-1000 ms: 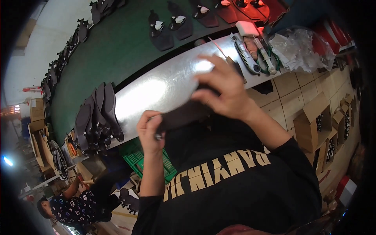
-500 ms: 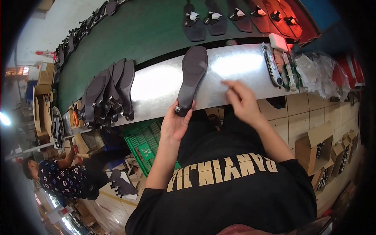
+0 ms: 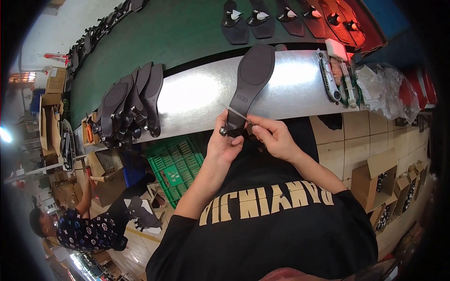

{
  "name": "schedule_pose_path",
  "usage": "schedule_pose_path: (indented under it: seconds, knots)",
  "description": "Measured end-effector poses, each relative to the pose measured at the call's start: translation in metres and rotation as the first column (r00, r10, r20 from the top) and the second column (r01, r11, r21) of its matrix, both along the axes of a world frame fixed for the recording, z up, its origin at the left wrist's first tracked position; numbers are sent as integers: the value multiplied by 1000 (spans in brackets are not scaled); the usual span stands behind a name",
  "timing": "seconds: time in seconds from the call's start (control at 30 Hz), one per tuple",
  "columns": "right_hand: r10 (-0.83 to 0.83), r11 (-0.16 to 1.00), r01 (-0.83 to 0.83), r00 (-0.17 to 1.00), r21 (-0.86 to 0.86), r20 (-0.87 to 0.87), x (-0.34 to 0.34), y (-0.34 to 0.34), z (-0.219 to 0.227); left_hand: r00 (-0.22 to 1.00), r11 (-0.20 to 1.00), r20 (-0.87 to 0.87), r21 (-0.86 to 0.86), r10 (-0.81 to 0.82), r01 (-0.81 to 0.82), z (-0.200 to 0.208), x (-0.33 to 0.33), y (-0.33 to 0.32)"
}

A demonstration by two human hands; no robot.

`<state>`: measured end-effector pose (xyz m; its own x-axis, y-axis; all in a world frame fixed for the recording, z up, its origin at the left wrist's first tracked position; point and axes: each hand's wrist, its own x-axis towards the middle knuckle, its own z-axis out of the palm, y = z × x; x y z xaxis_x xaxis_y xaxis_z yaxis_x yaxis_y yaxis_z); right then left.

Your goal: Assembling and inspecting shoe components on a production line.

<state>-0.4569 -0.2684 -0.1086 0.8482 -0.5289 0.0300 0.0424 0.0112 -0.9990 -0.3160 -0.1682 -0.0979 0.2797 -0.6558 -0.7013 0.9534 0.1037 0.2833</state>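
My left hand (image 3: 225, 144) is closed around the heel end of a dark brown sandal sole (image 3: 255, 68), underside up, over the metal strip of the bench. A shiny ornament (image 3: 222, 131) shows by the left fingers. In my right hand (image 3: 276, 136), thumb and forefinger pinch one end of a thin pale strip (image 3: 238, 114), which lies slantwise across the narrow part of the sole. I cannot tell if the strip touches the sole. A small oval mark (image 3: 242, 98) shows just above it. More dark sandals (image 3: 126, 100) are piled to the left.
Several finished-looking sandals (image 3: 260, 23) line the green belt (image 3: 187, 28). A utility knife (image 3: 328, 77), a syringe (image 3: 348, 84) and crumpled plastic (image 3: 386, 89) lie at the right. Below the bench sits a green crate (image 3: 176, 168). A co-worker (image 3: 89, 229) is at the lower left.
My right hand has come in from the right to the sole and now shows a thin strip in its fingers. The sole has turned clockwise and shifted right; its small translucent patch is no longer visible.
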Motion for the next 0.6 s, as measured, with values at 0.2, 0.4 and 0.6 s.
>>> schedule_pose_path:
  seconds: [0.2,0.4,0.6]
  knots:
    - [191,742,-133,982,658,-17,-4,-14,18,863,990,499,62,79,-126,0,-1,-4]
    - [294,686,-185,955,703,-35,-2,6,17,590,959,790,12,165,-283,6,-2,-15]
    - [156,503,-179,981,845,115,3,-3,18,420,952,890,-47,177,-302,3,-1,-13]
